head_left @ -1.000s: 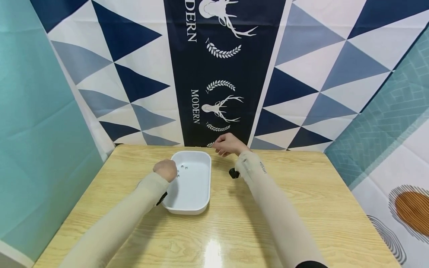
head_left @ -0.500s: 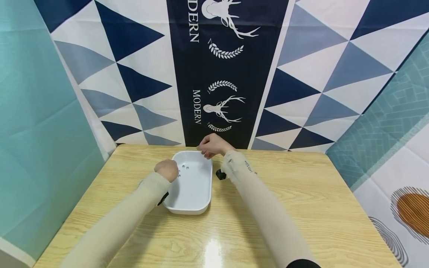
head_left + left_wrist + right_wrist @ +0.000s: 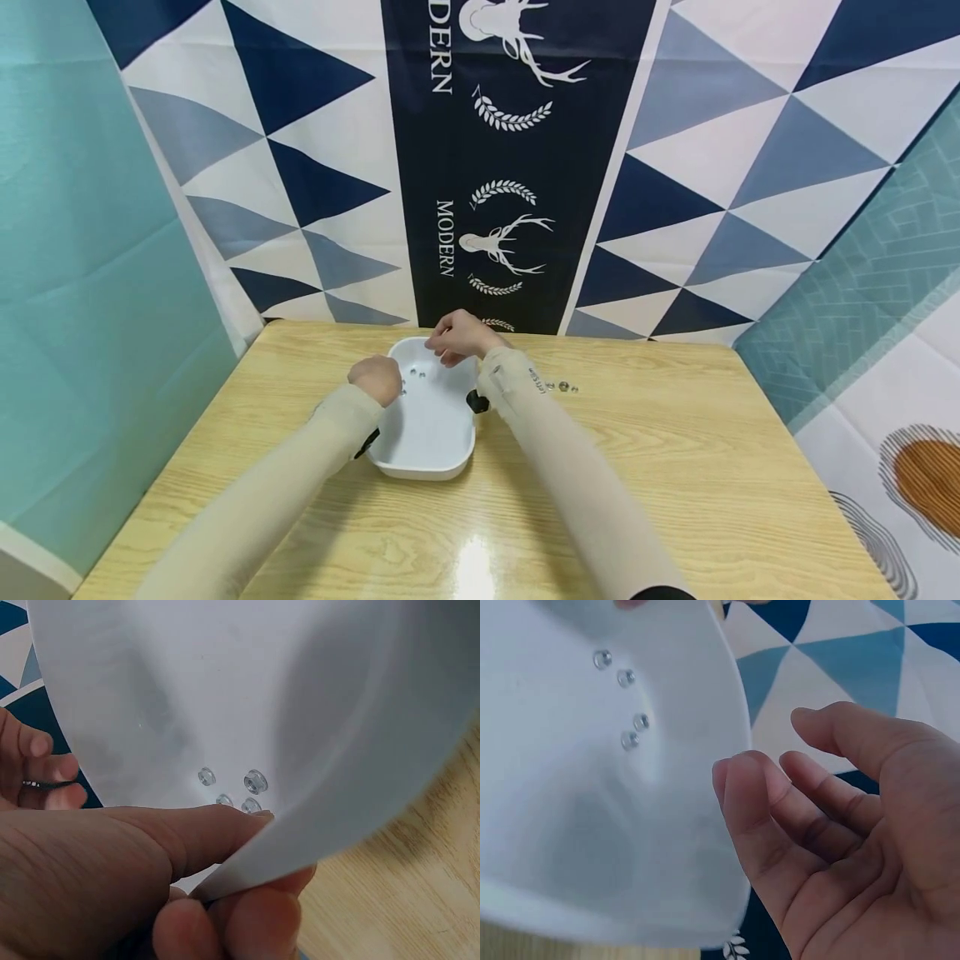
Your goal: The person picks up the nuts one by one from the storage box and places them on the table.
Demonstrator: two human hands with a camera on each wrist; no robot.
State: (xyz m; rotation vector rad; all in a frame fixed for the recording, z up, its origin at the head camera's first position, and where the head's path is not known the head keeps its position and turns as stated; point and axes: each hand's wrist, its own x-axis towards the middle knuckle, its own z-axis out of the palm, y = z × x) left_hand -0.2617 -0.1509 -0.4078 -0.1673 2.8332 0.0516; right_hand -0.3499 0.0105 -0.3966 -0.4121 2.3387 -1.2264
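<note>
White tray (image 3: pixel 431 437): one stood on the bench (image 3: pixel 712 450), four metal nuts (image 3: pixel 256 781) inside.
Loose nuts (image 3: pixel 563 386): three lay beside your right sleeve (image 3: pixel 558 467).
Left hand (image 3: pixel 377 380): you pinched the tray's rim.
Right hand (image 3: pixel 459 335): you held thumb and fingers apart near its far end.

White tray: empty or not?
Not empty: four small metal nuts lie inside the white tray, visible in both wrist views.

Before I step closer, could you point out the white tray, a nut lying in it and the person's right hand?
White tray (image 3: pixel 431 425): head view, on its bare floor.
Nut (image 3: pixel 256 781): left wrist view, on the metal body of the rightmost one.
Right hand (image 3: pixel 855 866): right wrist view, on the palm.
</note>
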